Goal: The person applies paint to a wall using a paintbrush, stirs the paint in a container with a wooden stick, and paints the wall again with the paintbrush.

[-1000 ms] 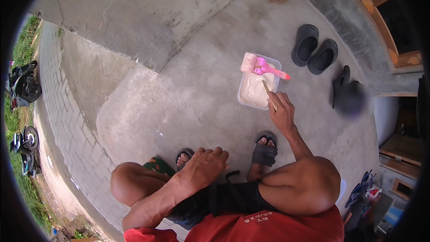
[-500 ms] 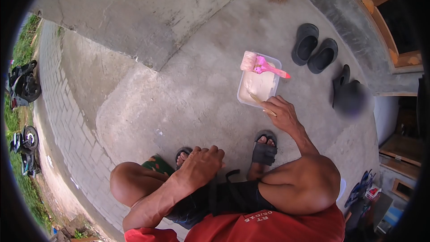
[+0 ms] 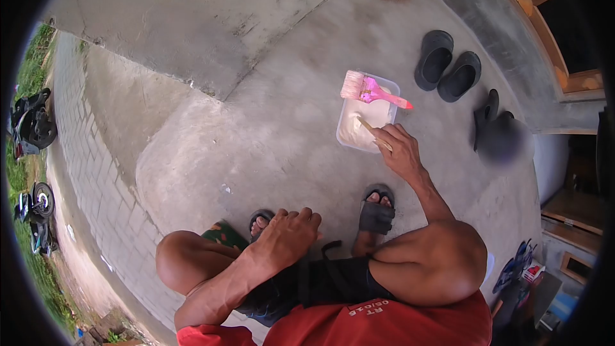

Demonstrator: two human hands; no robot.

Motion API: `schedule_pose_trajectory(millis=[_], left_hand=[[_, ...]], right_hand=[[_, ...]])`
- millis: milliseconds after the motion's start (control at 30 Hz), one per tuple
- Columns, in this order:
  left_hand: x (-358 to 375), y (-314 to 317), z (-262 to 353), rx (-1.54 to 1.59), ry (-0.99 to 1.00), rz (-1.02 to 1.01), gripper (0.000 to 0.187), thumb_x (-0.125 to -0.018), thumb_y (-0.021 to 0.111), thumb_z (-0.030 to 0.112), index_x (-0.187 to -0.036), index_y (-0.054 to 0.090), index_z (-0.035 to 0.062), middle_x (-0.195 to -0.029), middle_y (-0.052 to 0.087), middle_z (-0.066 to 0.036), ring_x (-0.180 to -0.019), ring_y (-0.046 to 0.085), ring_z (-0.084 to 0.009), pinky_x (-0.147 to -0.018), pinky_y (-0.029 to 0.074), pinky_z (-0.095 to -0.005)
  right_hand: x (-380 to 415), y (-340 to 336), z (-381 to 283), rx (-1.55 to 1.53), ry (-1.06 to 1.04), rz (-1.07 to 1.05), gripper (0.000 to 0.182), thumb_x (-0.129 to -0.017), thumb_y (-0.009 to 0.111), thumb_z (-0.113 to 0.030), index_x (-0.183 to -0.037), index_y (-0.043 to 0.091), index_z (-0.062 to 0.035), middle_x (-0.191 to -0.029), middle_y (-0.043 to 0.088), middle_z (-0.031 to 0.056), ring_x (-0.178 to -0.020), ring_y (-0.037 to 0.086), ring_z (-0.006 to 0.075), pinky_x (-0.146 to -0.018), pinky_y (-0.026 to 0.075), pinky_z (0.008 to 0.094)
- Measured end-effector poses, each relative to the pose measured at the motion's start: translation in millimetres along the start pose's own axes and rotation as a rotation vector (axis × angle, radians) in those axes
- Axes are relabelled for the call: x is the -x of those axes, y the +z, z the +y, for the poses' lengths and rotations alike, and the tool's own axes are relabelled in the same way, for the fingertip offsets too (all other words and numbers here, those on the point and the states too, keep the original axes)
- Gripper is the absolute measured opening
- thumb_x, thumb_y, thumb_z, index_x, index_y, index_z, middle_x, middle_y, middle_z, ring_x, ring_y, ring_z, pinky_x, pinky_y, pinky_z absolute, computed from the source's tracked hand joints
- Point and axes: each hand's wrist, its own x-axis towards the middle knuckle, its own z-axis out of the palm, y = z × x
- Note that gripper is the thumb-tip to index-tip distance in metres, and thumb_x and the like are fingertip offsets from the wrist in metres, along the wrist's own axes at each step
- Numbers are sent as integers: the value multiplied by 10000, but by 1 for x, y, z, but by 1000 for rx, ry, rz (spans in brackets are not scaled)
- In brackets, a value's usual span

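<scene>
Motorbikes (image 3: 35, 122) stand beyond a paved path (image 3: 93, 160) at far left, and right of that path grey concrete floor (image 3: 192, 154) stretches between a wall's corner (image 3: 214, 86) and the person's feet. The left hand (image 3: 288, 236) hangs curled near the left foot, its grip impossible to tell; farther right, a plastic tub (image 3: 339, 129) of pale paint (image 3: 379, 114) sits on the floor, a pink brush (image 3: 373, 91) across it, the right hand (image 3: 402, 152) pinching a stick (image 3: 365, 124) angled into the paint, and black shoes (image 3: 434, 61) beyond.
</scene>
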Motion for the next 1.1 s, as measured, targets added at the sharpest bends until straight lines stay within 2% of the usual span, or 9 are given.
schedule_pose_trajectory(millis=[167,233,333,433,467,700,833,967,1100], left_hand=[[3,-2,-1,-2,-20,0,286,-1020,578,300,-1085,591,21,-1031,633,-157,-981,669,-356,-903,494,-473],[0,-5,4,7,-12,-7,285,-1019,580,300,-1083,591,22,-1031,633,-156,-980,670,-355,-906,491,-469],[-1,-4,4,9,-13,-17,283,-1019,582,298,-1084,590,23,-1030,633,-155,-980,669,-352,-911,488,-465],[3,-1,1,2,-27,-13,282,-1018,584,297,-1087,590,23,-1030,632,-154,-983,668,-350,-910,487,-463],[3,0,2,-9,-22,-10,282,-1018,586,297,-1087,590,23,-1031,632,-153,-985,667,-349,-908,488,-461],[2,-5,4,-1,-32,-29,280,-1019,586,293,-1094,591,23,-1046,631,-149,-992,665,-347,-910,486,-461],[-1,2,4,22,7,-31,288,-1015,592,291,-1117,590,21,-1049,631,-152,-1006,667,-350,-910,488,-470],[-3,-1,4,-26,-19,-55,300,-1010,598,289,-1139,590,19,-1056,632,-154,-1021,667,-354,-908,493,-470],[-2,-4,4,-14,-29,-70,296,-1011,596,288,-1137,590,19,-1055,631,-158,-1014,668,-357,-910,492,-473]], right_hand=[[14,-2,-2,57,35,-37,294,-842,726,-57,-1135,707,-80,-928,639,48,-872,615,256,-750,542,395],[12,0,-6,-25,11,-43,305,-838,710,-27,-1138,700,-81,-950,651,82,-888,625,301,-739,528,419],[-5,1,5,2,55,90,312,-826,722,-32,-1133,703,-85,-952,646,82,-886,628,293,-741,534,418],[13,0,1,87,65,24,278,-852,714,-57,-1128,698,-91,-923,629,48,-876,625,252,-738,544,406],[19,6,-4,-13,40,-1,288,-842,704,-25,-1127,694,-65,-945,634,95,-889,625,296,-743,528,420],[11,-2,4,53,123,104,283,-847,703,-28,-1127,692,-65,-939,631,105,-882,626,311,-741,531,426],[19,10,-12,-96,9,19,299,-838,704,-5,-1131,693,-62,-939,631,108,-880,627,316,-753,533,426],[1,11,8,-42,79,184,323,-826,711,9,-1143,686,-49,-947,635,116,-899,634,311,-763,534,427],[30,16,-12,-75,17,69,334,-823,712,17,-1149,683,-52,-941,626,112,-881,627,310,-756,533,418]])
